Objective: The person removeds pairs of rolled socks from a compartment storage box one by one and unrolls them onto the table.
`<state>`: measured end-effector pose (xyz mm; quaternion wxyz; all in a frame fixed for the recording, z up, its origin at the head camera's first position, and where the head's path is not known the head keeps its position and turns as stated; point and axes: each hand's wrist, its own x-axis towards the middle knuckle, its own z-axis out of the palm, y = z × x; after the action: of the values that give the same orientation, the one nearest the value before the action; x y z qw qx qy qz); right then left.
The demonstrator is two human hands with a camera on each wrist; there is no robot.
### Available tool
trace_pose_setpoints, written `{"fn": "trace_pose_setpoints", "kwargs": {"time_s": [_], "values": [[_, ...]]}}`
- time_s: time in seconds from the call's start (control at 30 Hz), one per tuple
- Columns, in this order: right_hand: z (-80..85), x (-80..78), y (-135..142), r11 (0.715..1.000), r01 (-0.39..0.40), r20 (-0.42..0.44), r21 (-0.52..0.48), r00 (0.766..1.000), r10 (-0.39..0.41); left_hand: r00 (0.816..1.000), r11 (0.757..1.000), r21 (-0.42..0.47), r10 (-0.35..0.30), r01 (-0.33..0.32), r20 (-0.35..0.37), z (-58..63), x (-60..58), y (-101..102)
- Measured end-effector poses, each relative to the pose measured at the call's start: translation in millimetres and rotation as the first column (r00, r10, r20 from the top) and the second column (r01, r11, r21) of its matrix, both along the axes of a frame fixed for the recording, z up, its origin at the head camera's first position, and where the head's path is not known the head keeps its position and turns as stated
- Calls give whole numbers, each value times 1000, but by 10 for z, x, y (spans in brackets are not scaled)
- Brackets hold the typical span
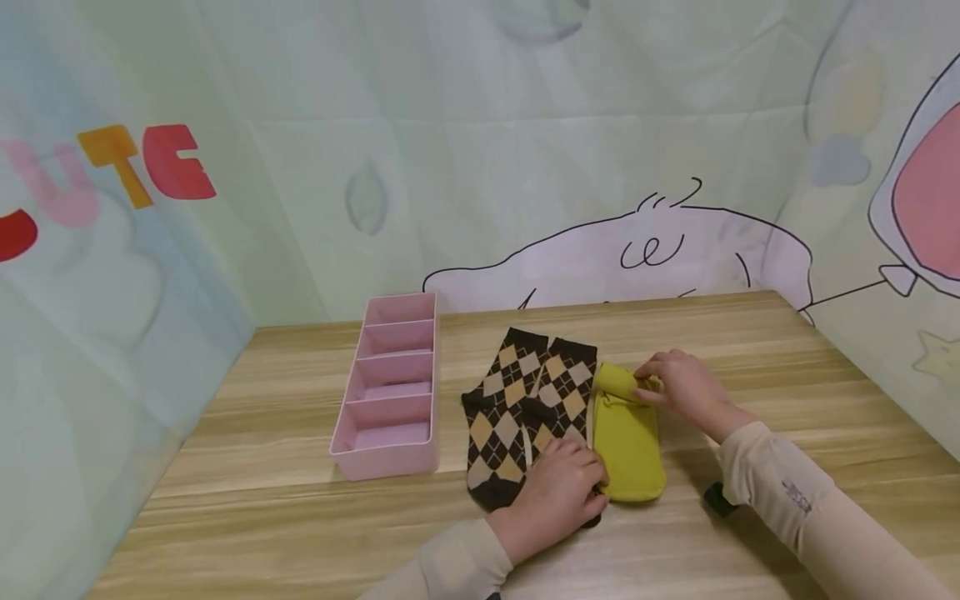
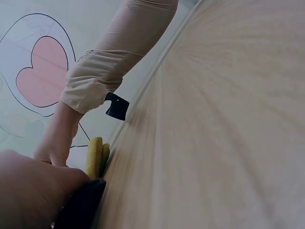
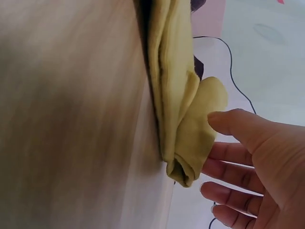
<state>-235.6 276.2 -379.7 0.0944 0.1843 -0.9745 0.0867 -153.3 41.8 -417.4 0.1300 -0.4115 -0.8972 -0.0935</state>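
A pair of mustard-yellow socks (image 1: pixel 628 454) lies flat on the table, its far end folded over into a roll. My right hand (image 1: pixel 686 392) holds that rolled end; in the right wrist view the thumb (image 3: pixel 226 125) touches the yellow fold (image 3: pixel 198 131) and the fingers lie behind it. Just left are black argyle socks (image 1: pixel 495 433) with tan and grey diamonds, spread side by side. My left hand (image 1: pixel 555 496) rests over the near end of the right argyle sock, fingertips beside the yellow pair's left edge. The left fingertips are hidden in the left wrist view.
A pink box (image 1: pixel 386 462) with several compartments in a row stands left of the socks. The wooden table (image 1: pixel 247 500) meets a printed cloth backdrop (image 1: pixel 300 167) at its far and side edges. A small black object (image 1: pixel 720 498) is by the right sleeve.
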Motion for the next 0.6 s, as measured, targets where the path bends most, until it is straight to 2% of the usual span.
{"fn": "trace_pose_setpoints", "kwargs": {"time_s": [0.27,0.6], "values": [[-54,32,9,998,-13,-16,62,1000,14,996,998,55,-39,44,-82,-12,21,-9],[-95,78,29,997,-50,-62,65,997,54,997,998,2,-55,55,-48,-18,19,-11]]}}
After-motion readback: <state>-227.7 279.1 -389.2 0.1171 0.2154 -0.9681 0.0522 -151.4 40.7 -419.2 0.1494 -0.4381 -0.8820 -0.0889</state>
